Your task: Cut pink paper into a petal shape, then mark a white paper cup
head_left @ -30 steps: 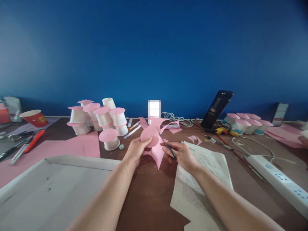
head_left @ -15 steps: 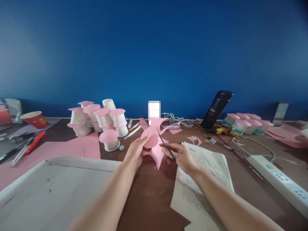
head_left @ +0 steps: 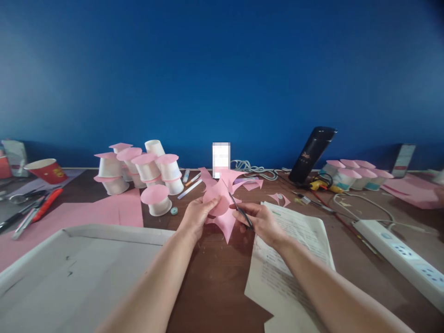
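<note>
- Head view, left hand [head_left: 194,216]: pinching round pink paper piece [head_left: 220,206], thumb on top; underside fingers mostly hidden.
- Head view, right hand [head_left: 262,223]: fingers wrapped on dark handles of scissors [head_left: 245,217], blades pointing up-left, by right edge of round piece. Blade gap too small to tell.
- Round piece: mid-table, between both hands, raised toward camera side of pixelated white rectangle [head_left: 221,157].
- Pointed pink offcuts [head_left: 227,227] below and beyond round piece; whether joined to it, can't tell.
- Left of hands: white paper cups [head_left: 111,165], pink paper between tiers and on most tops; one lone cup [head_left: 160,207] nearer camera, pink disc on top, small teal ring-like item [head_left: 174,211] just beside.
- Far left: red cup [head_left: 52,172], tilted; red-handled tool [head_left: 47,204]; large pink sheet [head_left: 104,213], white tray [head_left: 104,277] in front.
- Right: printed pages [head_left: 294,252] under right forearm; white power strip [head_left: 398,254] further right.
- Back right: black flask [head_left: 312,155] appears leaning, cluster of pink-topped cups [head_left: 348,180] near it, phone [head_left: 404,159] propped upright.
- Brown table [head_left: 208,291], blue wall [head_left: 222,74] behind.
</note>
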The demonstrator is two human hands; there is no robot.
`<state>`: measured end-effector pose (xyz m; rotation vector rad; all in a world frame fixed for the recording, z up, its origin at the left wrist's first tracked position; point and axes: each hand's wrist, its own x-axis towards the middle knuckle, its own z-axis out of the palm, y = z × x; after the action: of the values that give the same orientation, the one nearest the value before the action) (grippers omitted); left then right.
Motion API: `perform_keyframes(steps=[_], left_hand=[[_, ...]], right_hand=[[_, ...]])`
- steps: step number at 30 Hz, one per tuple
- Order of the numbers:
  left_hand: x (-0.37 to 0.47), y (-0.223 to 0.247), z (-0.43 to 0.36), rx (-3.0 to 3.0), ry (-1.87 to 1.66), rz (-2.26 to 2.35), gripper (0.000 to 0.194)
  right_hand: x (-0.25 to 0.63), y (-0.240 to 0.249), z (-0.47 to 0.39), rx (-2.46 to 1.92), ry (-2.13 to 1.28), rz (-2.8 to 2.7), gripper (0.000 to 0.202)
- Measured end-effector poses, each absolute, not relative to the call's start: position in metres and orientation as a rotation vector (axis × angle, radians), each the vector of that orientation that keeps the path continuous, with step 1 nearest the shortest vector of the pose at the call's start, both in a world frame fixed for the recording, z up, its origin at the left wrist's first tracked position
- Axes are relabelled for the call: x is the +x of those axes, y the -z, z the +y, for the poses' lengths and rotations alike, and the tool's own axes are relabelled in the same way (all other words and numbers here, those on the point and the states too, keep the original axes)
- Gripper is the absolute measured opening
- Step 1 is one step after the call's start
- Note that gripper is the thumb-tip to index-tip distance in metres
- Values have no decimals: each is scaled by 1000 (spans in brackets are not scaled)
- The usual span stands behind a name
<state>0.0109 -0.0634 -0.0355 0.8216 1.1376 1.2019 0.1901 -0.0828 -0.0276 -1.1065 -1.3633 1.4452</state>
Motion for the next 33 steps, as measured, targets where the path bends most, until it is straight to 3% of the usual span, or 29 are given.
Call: perform_keyframes(steps=[33], left_hand=[[5,34,-62,793,-1232,1040,43]], right_hand=[[190,26,-84,-1165,-1422,-1421,57]])
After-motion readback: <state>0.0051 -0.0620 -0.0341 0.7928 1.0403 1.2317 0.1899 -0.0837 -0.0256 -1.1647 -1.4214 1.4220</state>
